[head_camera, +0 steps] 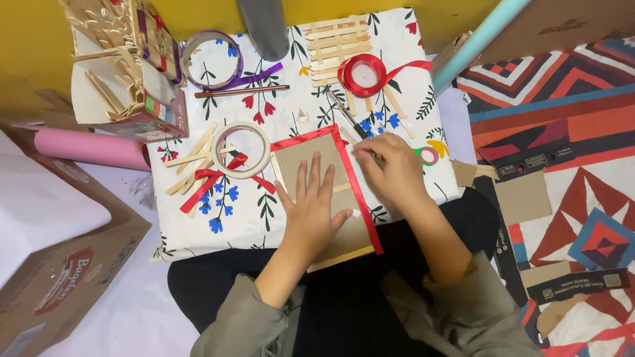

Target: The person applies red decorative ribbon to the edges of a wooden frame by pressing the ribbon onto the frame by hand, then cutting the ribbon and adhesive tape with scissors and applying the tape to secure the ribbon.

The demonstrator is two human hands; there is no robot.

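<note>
Floral white cloth (245, 218) covers the counter at centre frame; left hand (309, 215) lies flat, released, on red-ribboned cardboard panel (311, 155); right hand (390, 168) pinches its ribbon edge (350, 173).

Soft, even indoor light is falling from above, keeping the colours bright and casting only faint shadows beside the left hand (309, 221) and right hand (390, 173). Nothing is glaring. The right hand's fingers are blurring slightly; edges are bending a little.

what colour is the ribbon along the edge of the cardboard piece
Red ribbon on the cardboard piece, clearest in the head view.
</note>
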